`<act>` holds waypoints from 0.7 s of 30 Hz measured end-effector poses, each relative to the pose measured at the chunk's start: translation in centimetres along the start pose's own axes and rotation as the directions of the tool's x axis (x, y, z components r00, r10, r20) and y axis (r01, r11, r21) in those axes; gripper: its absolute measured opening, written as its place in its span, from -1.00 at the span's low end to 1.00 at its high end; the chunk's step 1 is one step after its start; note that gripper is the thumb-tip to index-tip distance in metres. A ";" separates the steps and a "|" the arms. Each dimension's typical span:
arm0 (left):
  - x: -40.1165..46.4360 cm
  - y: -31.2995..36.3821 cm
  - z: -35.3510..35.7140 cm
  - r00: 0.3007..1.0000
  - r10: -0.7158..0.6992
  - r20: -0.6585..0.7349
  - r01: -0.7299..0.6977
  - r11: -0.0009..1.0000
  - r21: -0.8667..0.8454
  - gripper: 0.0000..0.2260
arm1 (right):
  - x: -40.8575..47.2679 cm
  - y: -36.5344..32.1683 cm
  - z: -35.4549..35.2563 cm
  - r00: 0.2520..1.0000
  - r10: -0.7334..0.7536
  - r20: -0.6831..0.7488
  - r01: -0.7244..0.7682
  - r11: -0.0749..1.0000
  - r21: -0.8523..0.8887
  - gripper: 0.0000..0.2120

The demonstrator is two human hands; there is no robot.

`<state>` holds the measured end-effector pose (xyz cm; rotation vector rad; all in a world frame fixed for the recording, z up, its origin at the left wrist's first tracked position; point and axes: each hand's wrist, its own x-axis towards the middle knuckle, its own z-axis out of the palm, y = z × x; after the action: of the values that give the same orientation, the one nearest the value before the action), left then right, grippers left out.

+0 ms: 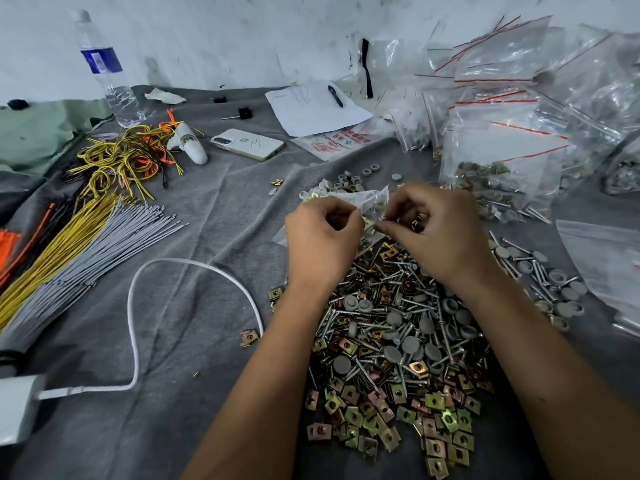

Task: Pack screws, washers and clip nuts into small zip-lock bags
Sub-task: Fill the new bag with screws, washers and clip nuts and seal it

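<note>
Holding a small bag (360, 197) above the far edge of the pile (398, 341), both hands are working at its mouth. The left hand (322, 233) is pinching the bag's near edge with curled fingers, and the right hand (433, 226) is curling round a few small metal parts, seemingly clip nuts, and feeding them toward the opening. How much is sitting inside this bag is too blurred to tell.

Judging by the scene, the job is running somewhere in the middle. Filled bags (498, 171) with red zip strips are stacking up at the far right against the wall, so a good many are done. Much is still waiting, though: screws (398, 292), grey washers (412, 344) and clip nuts (443, 420) are lying mixed in a broad heap on the grey cloth (194, 216) under the forearms, with more screws and washers trailing off to the right. An empty bag (602, 251) is lying at the right edge.

Cable ties (86, 244), a phone (247, 144) and a bottle (104, 67) are lying off to the left, well apart from the work.
</note>
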<state>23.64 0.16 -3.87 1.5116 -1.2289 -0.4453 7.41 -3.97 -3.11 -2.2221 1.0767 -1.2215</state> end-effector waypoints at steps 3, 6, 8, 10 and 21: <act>0.0 -0.1 0.0 1.000 0.003 -0.004 -0.003 1.000 0.002 -0.84 | 0.0 -0.2 0.1 0.999 -0.029 -0.013 0.029 0.999 -0.036 -0.85; 0.1 -0.2 -0.1 1.000 0.002 -0.025 -0.002 1.000 -0.010 -0.86 | 0.1 -0.1 0.0 0.999 -0.031 -0.035 0.029 0.997 -0.067 -0.88; 0.1 -0.2 -0.2 0.999 -0.007 -0.041 0.006 1.000 -0.027 -0.86 | 0.1 0.1 -0.4 0.997 -0.034 -0.064 0.029 0.996 -0.082 -0.89; 0.2 -0.3 -0.3 0.998 -0.021 -0.057 0.019 0.999 -0.046 -0.86 | 0.2 0.4 -0.7 0.999 -0.039 -0.018 0.037 0.992 -0.121 -0.88; 0.8 -0.1 -2.2 0.801 -0.047 -0.597 -0.053 0.987 -0.150 -0.88 | 0.4 1.4 -1.2 0.844 0.160 0.512 0.053 0.925 -0.376 -0.85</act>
<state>25.82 0.54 -2.93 1.3601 -0.6713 -0.0369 5.92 -5.06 -3.12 -2.5646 1.1889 -0.3186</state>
